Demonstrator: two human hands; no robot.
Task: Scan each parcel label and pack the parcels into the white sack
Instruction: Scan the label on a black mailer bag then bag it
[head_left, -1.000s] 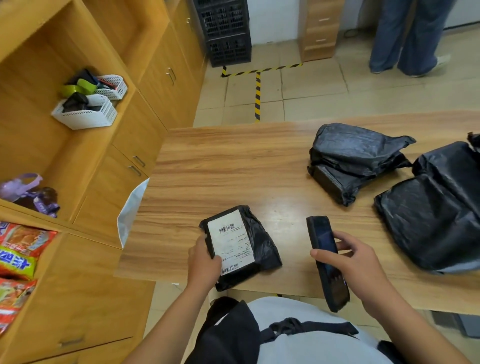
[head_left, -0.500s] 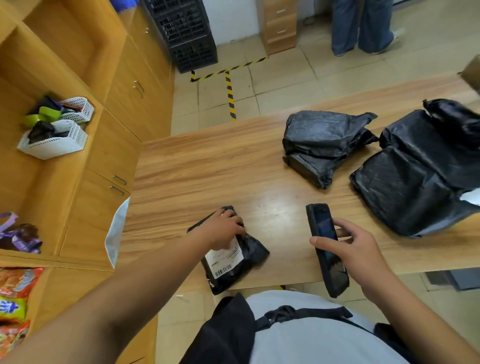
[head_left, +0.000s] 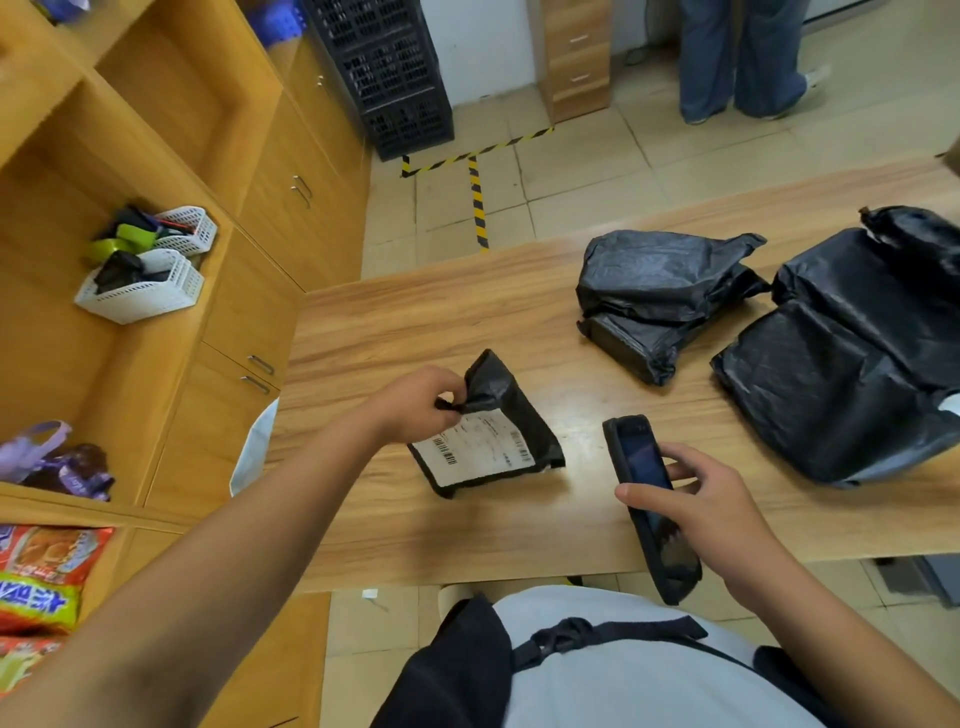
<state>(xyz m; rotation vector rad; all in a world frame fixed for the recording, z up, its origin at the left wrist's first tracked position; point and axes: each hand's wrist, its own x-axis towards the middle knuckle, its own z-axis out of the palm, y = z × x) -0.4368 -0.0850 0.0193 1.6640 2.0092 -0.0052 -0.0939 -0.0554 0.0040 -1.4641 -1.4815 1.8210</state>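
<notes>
One parcel (head_left: 501, 415), label (head_left: 480, 449) up: left hand (head_left: 415, 402) fingers now pinch its far corner, having moved from the near edge. Far end is raised off the surface (head_left: 415, 322). Right hand (head_left: 711, 499) fingers wrap the scanner (head_left: 649, 499). Scan likely done; white sack (head_left: 254, 447) lies left of the fingers.

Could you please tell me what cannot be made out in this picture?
Head view:
The white sack: only a strip shows; the table hides the rest.
The label on the small parcel: print too small to read.
The large parcel: cut off by the right edge.
Screen of the scanner: dark, partly covered by the right hand.
</notes>
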